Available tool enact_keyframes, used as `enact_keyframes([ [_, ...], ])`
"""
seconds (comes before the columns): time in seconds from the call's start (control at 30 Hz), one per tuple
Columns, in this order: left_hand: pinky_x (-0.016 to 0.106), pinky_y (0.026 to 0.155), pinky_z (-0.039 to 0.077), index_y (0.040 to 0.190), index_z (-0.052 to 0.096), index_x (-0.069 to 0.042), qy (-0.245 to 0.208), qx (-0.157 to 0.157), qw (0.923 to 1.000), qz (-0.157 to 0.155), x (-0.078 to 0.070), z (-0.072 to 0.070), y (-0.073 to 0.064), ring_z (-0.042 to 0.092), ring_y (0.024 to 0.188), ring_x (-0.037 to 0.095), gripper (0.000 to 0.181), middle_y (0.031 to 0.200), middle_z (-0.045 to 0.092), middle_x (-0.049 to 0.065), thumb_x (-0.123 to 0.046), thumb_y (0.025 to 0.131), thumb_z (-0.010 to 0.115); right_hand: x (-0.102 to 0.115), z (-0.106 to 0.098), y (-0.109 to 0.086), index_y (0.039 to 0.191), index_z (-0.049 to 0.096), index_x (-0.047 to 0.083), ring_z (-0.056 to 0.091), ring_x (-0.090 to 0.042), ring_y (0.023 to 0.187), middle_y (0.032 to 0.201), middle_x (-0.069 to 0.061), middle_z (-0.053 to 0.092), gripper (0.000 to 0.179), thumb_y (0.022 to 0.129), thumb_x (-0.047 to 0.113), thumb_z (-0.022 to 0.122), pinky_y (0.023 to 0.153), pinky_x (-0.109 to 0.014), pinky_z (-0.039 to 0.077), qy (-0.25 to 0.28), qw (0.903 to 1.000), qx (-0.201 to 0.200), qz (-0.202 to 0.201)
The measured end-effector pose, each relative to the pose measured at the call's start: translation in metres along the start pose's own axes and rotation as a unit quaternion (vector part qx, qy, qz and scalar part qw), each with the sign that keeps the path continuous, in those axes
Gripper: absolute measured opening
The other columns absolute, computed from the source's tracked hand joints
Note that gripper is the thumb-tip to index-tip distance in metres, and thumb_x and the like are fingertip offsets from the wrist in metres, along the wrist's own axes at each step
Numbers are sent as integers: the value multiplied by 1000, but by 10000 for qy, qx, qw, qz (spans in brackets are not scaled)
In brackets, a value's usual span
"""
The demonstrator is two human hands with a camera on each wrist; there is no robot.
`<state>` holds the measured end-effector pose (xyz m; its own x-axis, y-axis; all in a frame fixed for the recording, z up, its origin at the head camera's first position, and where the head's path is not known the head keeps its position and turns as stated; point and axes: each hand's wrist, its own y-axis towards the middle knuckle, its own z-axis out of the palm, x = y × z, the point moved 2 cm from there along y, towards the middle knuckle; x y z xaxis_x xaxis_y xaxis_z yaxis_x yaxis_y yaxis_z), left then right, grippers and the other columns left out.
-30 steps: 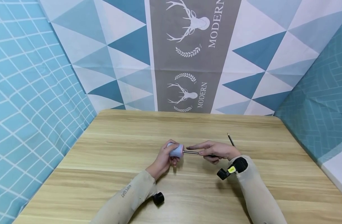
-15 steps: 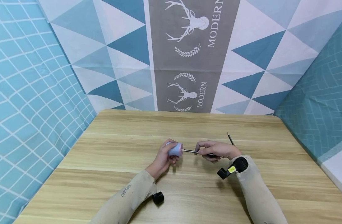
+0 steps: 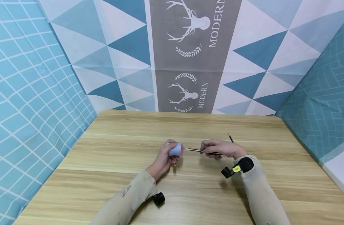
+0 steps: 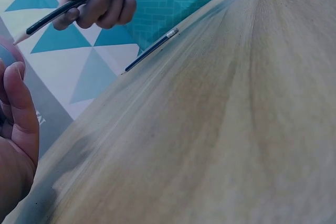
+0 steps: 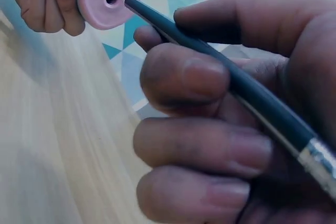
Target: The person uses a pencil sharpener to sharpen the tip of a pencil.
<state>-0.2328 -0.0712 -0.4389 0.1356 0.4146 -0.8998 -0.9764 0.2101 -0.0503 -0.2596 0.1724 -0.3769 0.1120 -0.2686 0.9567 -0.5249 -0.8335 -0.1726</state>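
My left hand (image 3: 163, 157) grips a light-blue pencil sharpener (image 3: 175, 149) with a pink end facing right. The round hole in that pink end (image 5: 97, 9) shows in the right wrist view. Between the thumb and fingers of my right hand (image 3: 223, 148) is a dark striped pencil (image 3: 195, 150), its sharpened tip pointing left at the sharpener. The tip sits just outside the hole. A metal band (image 5: 319, 163) rings the pencil's rear end. In the left wrist view, the sharpener is mostly cut off by the frame's edge.
A second dark pencil (image 4: 151, 51) lies on the wooden table (image 3: 127, 147), partly behind my right hand in the head view. Patterned cloth (image 3: 186, 62) hangs along the table's back edge. A white block-like object (image 3: 341, 172) is at the right edge.
The pencil has come out of the sharpener's hole as my right hand drew back to the right, baring its tip. My right fingers have curled in around it. The left hand has barely moved.
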Motion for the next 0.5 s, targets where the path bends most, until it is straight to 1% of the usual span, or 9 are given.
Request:
enact_keyframes([
  [0.1,21,36,39,87,55,-16,-28,23,10000,-25,0,0,0,51,43,11,9,71,58,7,-22,93,53,1,-4,-2,111,47,-15,37,-10,55,71,-2,46,28,104,12,47,48,-21,32,-169,9992,-308,-190],
  [0.17,21,36,38,87,55,-16,-58,18,10000,-32,0,0,0,51,43,12,9,71,58,7,-22,93,53,2,-8,-3,113,50,-10,41,-11,56,73,-3,50,23,105,12,48,49,-21,36,-317,9972,-597,-318],
  [0.23,21,35,38,87,55,-16,-70,16,10000,-34,0,0,1,51,43,12,9,70,58,7,-22,93,53,2,-12,-5,114,52,-6,45,-12,58,75,-5,53,19,104,11,48,50,-22,39,-477,9940,-918,-365],
  [0.37,21,35,38,86,54,-16,-30,1,10000,-35,1,0,1,51,43,12,9,71,57,7,-22,93,53,5,-21,-15,116,52,-4,50,-14,61,78,-6,58,19,104,11,49,51,-24,42,-577,9877,-1430,-263],
  [0.5,22,36,39,87,55,-16,19,-26,10000,-44,0,0,1,51,43,12,9,72,57,8,-22,93,54,9,-33,-30,116,53,-2,52,-15,65,80,-5,60,20,104,14,51,52,-25,43,-513,9788,-1980,-89],
])
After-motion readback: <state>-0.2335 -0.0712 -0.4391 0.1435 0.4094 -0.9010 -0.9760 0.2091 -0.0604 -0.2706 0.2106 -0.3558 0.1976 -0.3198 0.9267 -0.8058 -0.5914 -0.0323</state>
